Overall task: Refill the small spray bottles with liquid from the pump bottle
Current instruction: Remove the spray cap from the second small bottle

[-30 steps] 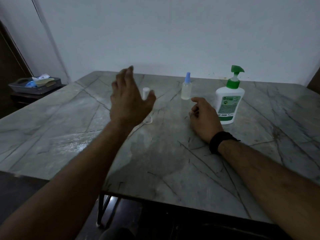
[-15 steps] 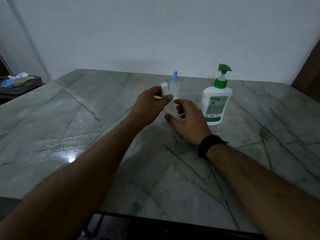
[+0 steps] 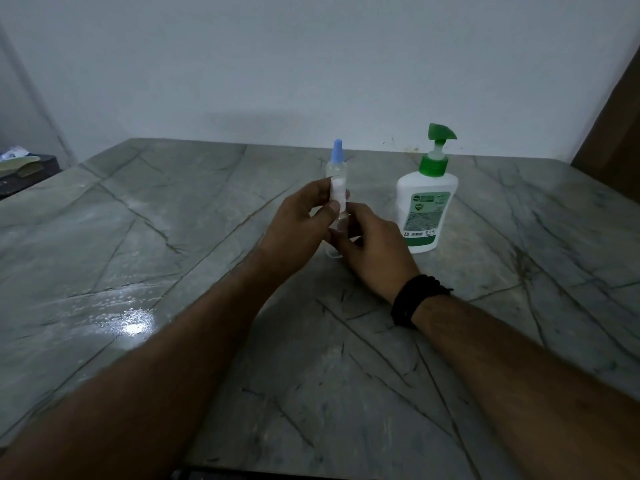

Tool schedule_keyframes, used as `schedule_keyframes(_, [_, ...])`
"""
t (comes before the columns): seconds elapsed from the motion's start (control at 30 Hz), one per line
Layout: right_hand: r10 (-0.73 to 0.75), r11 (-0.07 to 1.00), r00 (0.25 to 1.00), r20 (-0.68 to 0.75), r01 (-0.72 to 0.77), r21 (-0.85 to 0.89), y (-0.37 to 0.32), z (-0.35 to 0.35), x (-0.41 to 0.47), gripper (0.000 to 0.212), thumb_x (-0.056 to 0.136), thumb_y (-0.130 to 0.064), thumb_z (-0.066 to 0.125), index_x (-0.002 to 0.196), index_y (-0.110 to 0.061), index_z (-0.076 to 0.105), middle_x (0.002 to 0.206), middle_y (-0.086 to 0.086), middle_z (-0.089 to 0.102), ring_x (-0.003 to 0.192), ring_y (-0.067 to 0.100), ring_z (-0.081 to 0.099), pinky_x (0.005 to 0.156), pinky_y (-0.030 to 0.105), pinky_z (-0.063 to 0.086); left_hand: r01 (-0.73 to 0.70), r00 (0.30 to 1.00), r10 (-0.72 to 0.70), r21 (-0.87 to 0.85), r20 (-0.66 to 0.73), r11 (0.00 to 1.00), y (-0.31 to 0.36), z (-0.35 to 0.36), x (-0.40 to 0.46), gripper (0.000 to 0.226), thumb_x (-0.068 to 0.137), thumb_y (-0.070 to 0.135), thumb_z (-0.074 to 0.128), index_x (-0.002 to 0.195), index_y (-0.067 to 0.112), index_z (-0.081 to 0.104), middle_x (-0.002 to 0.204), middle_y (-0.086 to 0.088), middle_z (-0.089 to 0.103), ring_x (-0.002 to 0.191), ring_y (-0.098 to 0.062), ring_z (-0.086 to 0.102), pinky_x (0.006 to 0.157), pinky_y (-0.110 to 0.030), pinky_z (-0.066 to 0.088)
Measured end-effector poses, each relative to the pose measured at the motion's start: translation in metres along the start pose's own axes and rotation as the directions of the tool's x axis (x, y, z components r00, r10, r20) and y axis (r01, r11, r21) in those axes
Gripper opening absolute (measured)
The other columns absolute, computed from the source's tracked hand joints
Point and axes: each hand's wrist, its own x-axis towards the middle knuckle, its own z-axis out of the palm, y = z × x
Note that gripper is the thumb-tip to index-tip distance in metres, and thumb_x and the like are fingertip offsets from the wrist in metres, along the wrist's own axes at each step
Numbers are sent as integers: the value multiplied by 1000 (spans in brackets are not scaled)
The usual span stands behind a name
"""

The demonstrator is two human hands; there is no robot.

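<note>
A small white-capped spray bottle [image 3: 338, 194] is held upright above the table between both hands. My left hand [image 3: 298, 226] pinches its white top between thumb and fingers. My right hand [image 3: 372, 247] grips its clear lower part from below. Behind them a second small clear bottle with a blue cap [image 3: 336, 164] stands on the table. The white pump bottle with a green pump head [image 3: 427, 202] stands just right of my right hand.
The grey marble table [image 3: 173, 271] has a wet glare patch at the left. A dark tray with items [image 3: 24, 171] sits off the table's far left. A white wall runs behind, and a brown panel [image 3: 616, 133] stands at the right.
My left hand reached to the white-capped bottle, picked it up and brought it toward the middle. My right hand moved in and took hold of its lower part.
</note>
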Motion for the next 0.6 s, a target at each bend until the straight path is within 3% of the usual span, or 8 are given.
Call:
schedule_keyframes(0.2, [47, 999, 999, 6, -47, 6, -2, -1, 2, 41, 92, -37, 68, 126, -17, 57, 98, 0, 69, 92, 14, 66, 87, 38, 54, -13, 999, 15, 26, -48, 1000, 4, -3, 2, 37, 88, 19, 68, 124, 15, 62, 114, 4, 68, 106, -4, 62, 96, -33, 51])
schedule_keyframes(0.33, [50, 999, 999, 6, -50, -1, -4, -1, 1, 40, 92, -36, 68, 125, -16, 59, 103, 3, 70, 94, 16, 66, 87, 38, 54, 54, 997, -51, 57, -65, 997, 5, -2, 4, 52, 79, 38, 75, 125, 20, 60, 100, 0, 64, 94, -12, 62, 83, -30, 53])
schedule_keyframes(0.4, [45, 999, 999, 0, -45, -5, -4, -1, 0, 38, 94, -35, 66, 126, -15, 59, 105, 4, 71, 94, 16, 67, 86, 38, 54, 63, 998, -62, 124, -12, 990, 4, 0, 3, 45, 83, 46, 69, 120, 22, 64, 102, -3, 59, 95, -14, 60, 80, -28, 51])
schedule_keyframes(0.5, [48, 999, 999, 2, -48, -5, -3, -2, 1, 41, 93, -40, 65, 127, -18, 57, 104, 2, 71, 93, 15, 66, 85, 33, 53, 83, 996, -82, 48, -26, 995, 5, 0, 2, 26, 92, 33, 57, 109, 17, 68, 108, 0, 60, 95, -8, 59, 73, -17, 47])
schedule_keyframes(0.6, [59, 998, 998, 8, -59, 1, -3, 0, 1, 46, 92, -41, 68, 130, -20, 56, 104, -3, 69, 93, 11, 64, 84, 27, 50, 132, 988, -135, -41, -69, 990, 4, -2, 3, 18, 92, 20, 55, 106, 16, 65, 102, 5, 65, 91, -4, 61, 76, -22, 48])
